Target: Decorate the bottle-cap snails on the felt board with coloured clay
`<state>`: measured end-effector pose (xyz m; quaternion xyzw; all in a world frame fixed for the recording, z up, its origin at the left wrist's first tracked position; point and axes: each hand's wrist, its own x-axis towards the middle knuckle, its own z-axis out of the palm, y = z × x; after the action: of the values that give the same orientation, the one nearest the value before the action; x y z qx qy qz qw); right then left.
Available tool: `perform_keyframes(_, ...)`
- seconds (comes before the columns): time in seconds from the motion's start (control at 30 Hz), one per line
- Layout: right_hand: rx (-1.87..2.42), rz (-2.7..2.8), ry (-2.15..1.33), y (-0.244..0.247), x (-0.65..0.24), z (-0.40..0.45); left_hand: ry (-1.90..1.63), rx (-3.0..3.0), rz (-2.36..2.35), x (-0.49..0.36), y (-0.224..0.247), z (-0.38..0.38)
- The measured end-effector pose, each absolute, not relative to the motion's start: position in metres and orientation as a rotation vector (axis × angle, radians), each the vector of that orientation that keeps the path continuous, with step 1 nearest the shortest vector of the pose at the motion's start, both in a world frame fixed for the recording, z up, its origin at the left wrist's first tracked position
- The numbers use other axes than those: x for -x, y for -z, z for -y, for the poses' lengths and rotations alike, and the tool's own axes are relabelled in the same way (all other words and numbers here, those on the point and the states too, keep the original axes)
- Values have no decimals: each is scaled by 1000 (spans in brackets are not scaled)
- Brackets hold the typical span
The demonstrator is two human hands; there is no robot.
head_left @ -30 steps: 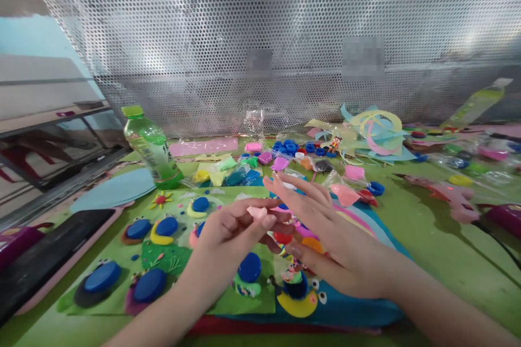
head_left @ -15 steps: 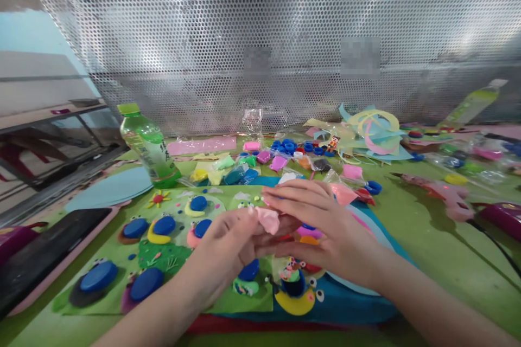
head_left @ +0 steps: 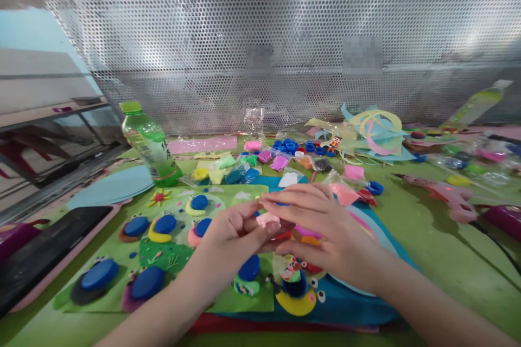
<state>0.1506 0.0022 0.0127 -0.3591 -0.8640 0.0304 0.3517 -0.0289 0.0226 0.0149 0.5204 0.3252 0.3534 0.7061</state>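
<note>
A small lump of pale pink clay [head_left: 267, 220] is pinched between the thumb and fingers of my left hand [head_left: 234, 233]. My right hand [head_left: 325, 222] arches over it from the right, fingers together and bent, their tips touching or close to the left fingers; whether it grips the clay too is hidden. Beneath both hands lies a green sheet [head_left: 223, 303] with snail figures made of blue caps and coloured clay. Just below my right hand, a yellow clay snail [head_left: 297, 303] with googly eyes rests on a blue sheet [head_left: 350, 306].
Clay packets [head_left: 280, 162] and blue caps [head_left: 287, 145] lie behind the hands. A green bottle [head_left: 148, 143] and a black phone [head_left: 49, 249] are at left. To the right are a pink glue gun [head_left: 443, 195] and paper strips [head_left: 380, 133]. A perforated metal panel [head_left: 203, 38] stands behind.
My left thumb has moved right and down over the pink clay, which now sits lower between the fingers and looks more compact. My right hand has barely shifted.
</note>
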Motion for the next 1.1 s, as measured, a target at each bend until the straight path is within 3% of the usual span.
perform_keyframes(0.37,844,2094,-159,-12,-152,-6,-799,-1169,-775,31,-12,-17)
perform_keyframes(0.7,819,1660,-262,-13,-155,-5,-839,-1137,-493,28,-14,-18)
perform_keyframes(0.83,927,1812,-120,-14,-154,-2,-813,-998,-381,27,-10,-20)
perform_keyframes(1.1,792,1984,-213,-11,-148,-2,-788,-1188,-533,23,-13,-17)
